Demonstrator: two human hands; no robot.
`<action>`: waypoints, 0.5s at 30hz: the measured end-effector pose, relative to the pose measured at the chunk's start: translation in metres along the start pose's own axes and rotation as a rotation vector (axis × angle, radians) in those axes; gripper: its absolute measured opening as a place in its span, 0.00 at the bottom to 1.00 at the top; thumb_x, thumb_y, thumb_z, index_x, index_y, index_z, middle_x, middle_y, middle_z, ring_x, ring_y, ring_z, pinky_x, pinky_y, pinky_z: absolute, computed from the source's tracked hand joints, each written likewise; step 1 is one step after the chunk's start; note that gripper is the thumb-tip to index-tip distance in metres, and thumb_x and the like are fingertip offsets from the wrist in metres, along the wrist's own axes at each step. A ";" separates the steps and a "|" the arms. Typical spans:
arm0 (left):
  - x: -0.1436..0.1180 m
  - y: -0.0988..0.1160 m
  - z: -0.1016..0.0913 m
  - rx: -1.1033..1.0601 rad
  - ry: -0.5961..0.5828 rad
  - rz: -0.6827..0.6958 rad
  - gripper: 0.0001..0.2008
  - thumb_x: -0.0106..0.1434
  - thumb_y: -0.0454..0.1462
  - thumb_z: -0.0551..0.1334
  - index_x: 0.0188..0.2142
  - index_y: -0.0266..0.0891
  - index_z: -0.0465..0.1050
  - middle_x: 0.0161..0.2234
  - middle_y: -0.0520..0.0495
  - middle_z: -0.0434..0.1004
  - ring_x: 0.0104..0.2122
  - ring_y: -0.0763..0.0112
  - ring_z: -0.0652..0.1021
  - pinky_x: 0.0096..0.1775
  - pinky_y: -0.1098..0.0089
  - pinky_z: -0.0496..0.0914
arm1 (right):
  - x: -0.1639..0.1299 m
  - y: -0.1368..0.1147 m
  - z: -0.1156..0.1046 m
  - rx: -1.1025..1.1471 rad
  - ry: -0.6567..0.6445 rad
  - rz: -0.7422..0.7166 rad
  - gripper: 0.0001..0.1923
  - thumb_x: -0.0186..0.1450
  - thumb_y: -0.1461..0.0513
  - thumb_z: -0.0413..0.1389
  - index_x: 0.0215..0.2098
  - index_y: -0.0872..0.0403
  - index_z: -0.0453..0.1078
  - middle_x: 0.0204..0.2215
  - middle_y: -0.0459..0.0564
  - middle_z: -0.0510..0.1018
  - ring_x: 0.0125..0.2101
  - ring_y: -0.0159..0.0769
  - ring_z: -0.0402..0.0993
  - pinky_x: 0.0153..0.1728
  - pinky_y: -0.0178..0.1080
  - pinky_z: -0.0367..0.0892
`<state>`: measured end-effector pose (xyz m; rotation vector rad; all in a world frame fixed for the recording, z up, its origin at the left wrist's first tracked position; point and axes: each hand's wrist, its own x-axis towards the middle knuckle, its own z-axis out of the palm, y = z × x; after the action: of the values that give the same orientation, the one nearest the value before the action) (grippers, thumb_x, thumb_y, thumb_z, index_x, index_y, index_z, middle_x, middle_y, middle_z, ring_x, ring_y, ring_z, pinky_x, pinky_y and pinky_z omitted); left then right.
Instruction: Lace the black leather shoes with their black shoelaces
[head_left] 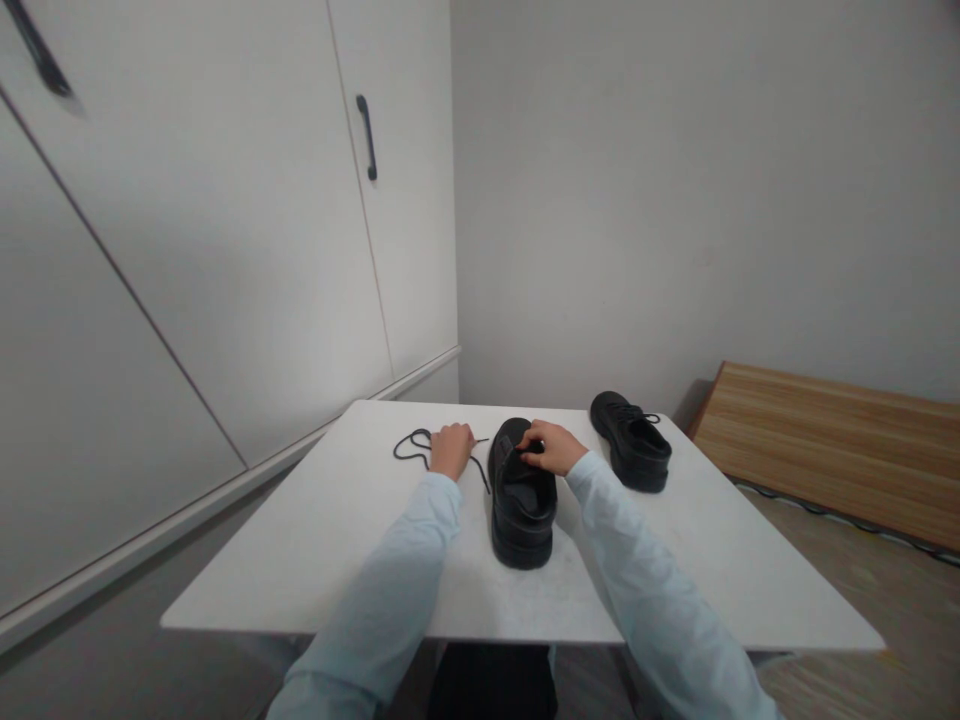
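A black shoe (523,530) stands on the white table with its heel towards me and its opening facing up. No lace shows threaded through its front. My right hand (553,447) reaches over from the right, thumb and fingers pinched at the shoe's tongue area; the exact spot is partly hidden. Left of the shoe, my left hand (451,450) is closed on a loose black shoelace (411,456) just above the tabletop. One part of the lace loops out to the left, while its ends stick out on the right towards the shoe.
A second black shoe (634,445), laced, stands at the table's back right. The white table (315,560) reaches close to white cabinets (225,220) on the left. Behind is a grey wall (675,200), and a wooden panel (832,450) lies to the right.
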<state>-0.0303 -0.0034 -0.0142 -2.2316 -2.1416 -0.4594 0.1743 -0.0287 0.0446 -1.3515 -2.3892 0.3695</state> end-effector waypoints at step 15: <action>-0.002 -0.005 -0.040 -0.666 -0.079 0.307 0.13 0.60 0.41 0.56 0.35 0.37 0.77 0.36 0.46 0.80 0.38 0.68 0.77 0.43 0.70 0.68 | -0.001 -0.010 0.014 -0.111 0.166 0.053 0.08 0.59 0.63 0.56 0.22 0.54 0.72 0.28 0.50 0.72 0.34 0.37 0.68 0.37 0.38 0.61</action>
<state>-0.0436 -0.0136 0.0230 -2.8773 -1.7933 -1.2271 0.1608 -0.0355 0.0355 -1.4372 -2.2699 0.1339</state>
